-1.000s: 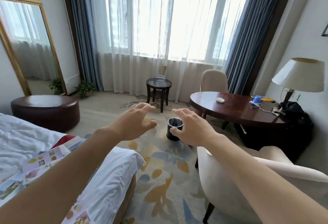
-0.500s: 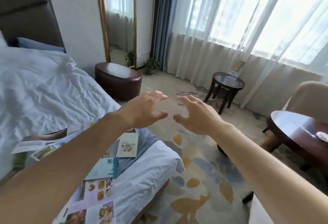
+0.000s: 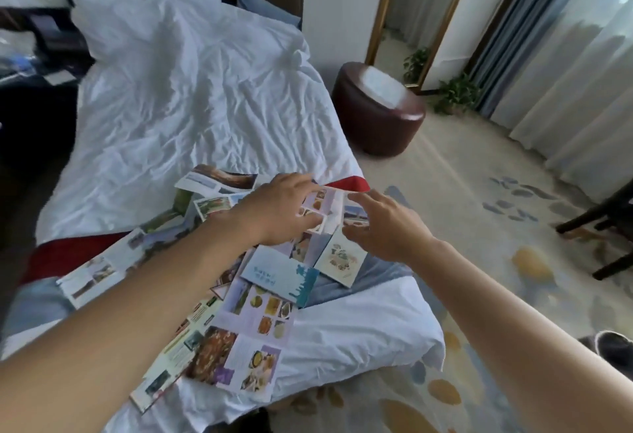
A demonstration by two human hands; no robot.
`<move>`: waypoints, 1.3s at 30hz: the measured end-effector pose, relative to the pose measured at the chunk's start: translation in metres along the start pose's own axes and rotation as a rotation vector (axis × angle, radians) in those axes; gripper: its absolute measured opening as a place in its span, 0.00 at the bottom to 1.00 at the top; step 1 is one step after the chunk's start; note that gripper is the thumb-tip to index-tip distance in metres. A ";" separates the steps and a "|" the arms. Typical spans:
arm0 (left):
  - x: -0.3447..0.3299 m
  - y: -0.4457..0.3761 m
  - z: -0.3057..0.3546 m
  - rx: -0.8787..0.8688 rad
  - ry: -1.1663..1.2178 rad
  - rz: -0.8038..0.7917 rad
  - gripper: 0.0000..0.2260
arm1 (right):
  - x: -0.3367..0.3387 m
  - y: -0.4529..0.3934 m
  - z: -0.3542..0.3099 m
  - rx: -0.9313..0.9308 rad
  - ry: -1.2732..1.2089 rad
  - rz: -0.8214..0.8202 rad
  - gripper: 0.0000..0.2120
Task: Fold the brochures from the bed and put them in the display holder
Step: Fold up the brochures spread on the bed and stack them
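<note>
Several unfolded brochures lie scattered across the foot of the white bed (image 3: pixel 191 96). Among them are a lavender food brochure (image 3: pixel 329 206), a light blue one (image 3: pixel 277 276), a cream one (image 3: pixel 342 258) and a large food sheet (image 3: pixel 260 316). My left hand (image 3: pixel 281 210) reaches over the lavender brochure's left part, fingers spread and touching it. My right hand (image 3: pixel 383 227) is at that brochure's right edge, fingers spread and relaxed. Neither hand plainly grips anything. The display holder is out of view.
A white pillow (image 3: pixel 137 4) lies at the head of the bed. A dark brown round ottoman (image 3: pixel 376 110) stands on the carpet right of the bed, with a gold-framed mirror (image 3: pixel 411 4) behind it. Dark furniture legs (image 3: pixel 599 223) show at the right edge.
The view has swung left from the window and tables down to the bed. Both hands have come down from mid-air onto the brochures at the foot of the bed.
</note>
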State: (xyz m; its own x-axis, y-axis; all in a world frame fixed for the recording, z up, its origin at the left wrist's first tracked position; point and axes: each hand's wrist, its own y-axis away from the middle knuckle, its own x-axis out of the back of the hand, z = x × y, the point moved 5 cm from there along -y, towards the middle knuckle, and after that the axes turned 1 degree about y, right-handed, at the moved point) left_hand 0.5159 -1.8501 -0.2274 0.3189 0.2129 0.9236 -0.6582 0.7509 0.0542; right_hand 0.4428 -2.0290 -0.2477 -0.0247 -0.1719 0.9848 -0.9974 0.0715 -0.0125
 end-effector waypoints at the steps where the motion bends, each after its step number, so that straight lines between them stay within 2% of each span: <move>1: -0.005 -0.004 -0.017 0.017 0.005 -0.004 0.30 | -0.012 -0.013 -0.005 0.015 -0.001 -0.018 0.31; 12: -0.078 -0.039 -0.166 0.206 0.042 -0.119 0.29 | -0.150 -0.118 -0.041 0.097 -0.019 -0.237 0.29; 18: -0.150 -0.066 -0.204 0.306 0.056 -0.165 0.27 | -0.224 -0.145 -0.013 0.053 -0.017 -0.316 0.26; 25: -0.286 -0.099 -0.215 0.406 0.040 -0.252 0.32 | -0.318 -0.145 0.047 0.029 -0.075 -0.359 0.25; 28: -0.333 -0.107 -0.218 0.343 -0.054 -0.270 0.33 | -0.358 -0.141 0.080 0.021 -0.091 -0.386 0.26; 32: -0.387 -0.117 -0.210 0.188 -0.153 -0.422 0.47 | -0.399 -0.129 0.120 0.034 -0.002 -0.449 0.30; 35: -0.419 -0.120 -0.205 0.085 -0.300 -0.544 0.55 | -0.423 -0.115 0.135 0.109 0.055 -0.492 0.34; 39: -0.444 -0.125 -0.191 -0.070 -0.475 -0.586 0.57 | -0.442 -0.113 0.131 0.230 0.081 -0.481 0.41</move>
State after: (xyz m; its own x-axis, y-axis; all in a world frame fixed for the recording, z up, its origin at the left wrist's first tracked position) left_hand 0.5868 -1.9193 -0.7170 0.2643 -0.5139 0.8161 -0.4217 0.6995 0.5770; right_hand 0.5578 -2.0901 -0.7047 0.4345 -0.0549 0.8990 -0.8843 -0.2151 0.4143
